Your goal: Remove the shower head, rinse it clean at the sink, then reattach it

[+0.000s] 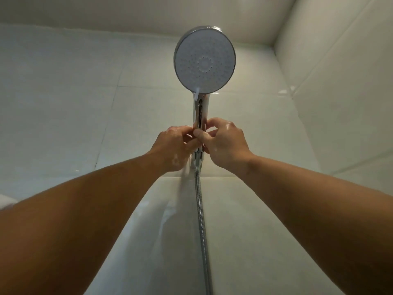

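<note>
Left hand [172, 145], right hand [225, 143] — grips clamped on shower head [205, 60] — hose [201, 220] hangs below, tiled wall [63, 92] behind

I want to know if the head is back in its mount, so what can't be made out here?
1. Head view: the mount behind the handle of the shower head is covered by the left hand and right hand; seated or not, cannot tell.
2. Head view: the lower end of the hose is cut off by the bottom edge.
3. Head view: whether the nozzles are clean; too small and dim.
</note>
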`<action>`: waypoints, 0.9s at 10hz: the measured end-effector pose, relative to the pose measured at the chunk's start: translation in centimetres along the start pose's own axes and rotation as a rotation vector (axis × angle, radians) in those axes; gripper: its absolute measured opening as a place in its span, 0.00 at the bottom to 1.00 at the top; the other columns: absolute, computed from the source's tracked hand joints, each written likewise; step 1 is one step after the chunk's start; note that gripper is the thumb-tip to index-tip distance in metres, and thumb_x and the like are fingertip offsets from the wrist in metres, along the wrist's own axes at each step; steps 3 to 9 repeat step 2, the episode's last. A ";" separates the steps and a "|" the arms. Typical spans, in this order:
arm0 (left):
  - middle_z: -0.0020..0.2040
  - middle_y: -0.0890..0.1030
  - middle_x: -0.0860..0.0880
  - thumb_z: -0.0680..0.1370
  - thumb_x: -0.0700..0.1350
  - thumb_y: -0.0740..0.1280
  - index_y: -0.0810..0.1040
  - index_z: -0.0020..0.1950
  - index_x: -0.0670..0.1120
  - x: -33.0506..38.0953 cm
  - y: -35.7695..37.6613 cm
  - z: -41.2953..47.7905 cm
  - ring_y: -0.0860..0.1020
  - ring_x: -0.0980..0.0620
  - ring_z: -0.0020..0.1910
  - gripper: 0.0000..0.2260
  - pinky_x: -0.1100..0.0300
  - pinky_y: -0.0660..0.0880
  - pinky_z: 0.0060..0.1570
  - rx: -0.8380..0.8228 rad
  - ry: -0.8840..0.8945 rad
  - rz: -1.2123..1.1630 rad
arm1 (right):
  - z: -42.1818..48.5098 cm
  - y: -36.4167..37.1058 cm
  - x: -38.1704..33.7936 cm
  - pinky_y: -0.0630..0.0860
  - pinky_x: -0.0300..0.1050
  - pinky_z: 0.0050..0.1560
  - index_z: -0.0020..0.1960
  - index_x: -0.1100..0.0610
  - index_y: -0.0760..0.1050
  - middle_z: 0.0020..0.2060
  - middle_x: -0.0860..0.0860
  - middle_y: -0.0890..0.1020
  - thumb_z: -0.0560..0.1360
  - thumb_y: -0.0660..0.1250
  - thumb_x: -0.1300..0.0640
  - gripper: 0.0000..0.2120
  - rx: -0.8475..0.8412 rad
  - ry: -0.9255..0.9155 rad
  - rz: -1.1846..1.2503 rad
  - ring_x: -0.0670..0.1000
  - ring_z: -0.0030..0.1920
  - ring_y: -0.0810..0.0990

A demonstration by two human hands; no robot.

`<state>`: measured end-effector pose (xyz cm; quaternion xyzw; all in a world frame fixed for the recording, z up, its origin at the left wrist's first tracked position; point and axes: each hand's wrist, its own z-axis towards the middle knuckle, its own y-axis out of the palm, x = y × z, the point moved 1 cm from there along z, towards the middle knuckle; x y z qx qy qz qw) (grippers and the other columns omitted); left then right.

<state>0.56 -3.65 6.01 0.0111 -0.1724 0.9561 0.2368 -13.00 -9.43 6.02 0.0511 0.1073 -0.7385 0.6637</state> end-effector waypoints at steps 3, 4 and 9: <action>0.55 0.84 0.48 0.78 0.54 0.71 0.79 0.64 0.44 0.3 0.3 -1.8 0.84 0.46 0.50 0.20 0.46 0.81 0.55 0.046 -0.046 0.045 | -2.5 -0.6 1.5 0.83 0.56 0.54 0.62 0.50 0.76 0.51 0.50 0.84 0.76 0.72 0.40 0.20 -0.076 0.131 0.023 0.53 0.51 0.84; 0.55 0.84 0.48 0.78 0.54 0.71 0.79 0.64 0.44 0.3 0.3 -1.8 0.84 0.46 0.50 0.20 0.46 0.81 0.55 0.046 -0.046 0.045 | -2.5 -0.6 1.5 0.83 0.56 0.54 0.62 0.50 0.76 0.51 0.50 0.84 0.76 0.72 0.40 0.20 -0.076 0.131 0.023 0.53 0.51 0.84; 0.55 0.84 0.48 0.78 0.54 0.71 0.79 0.64 0.44 0.3 0.3 -1.8 0.84 0.46 0.50 0.20 0.46 0.81 0.55 0.046 -0.046 0.045 | -2.5 -0.6 1.5 0.83 0.56 0.54 0.62 0.50 0.76 0.51 0.50 0.84 0.76 0.72 0.40 0.20 -0.076 0.131 0.023 0.53 0.51 0.84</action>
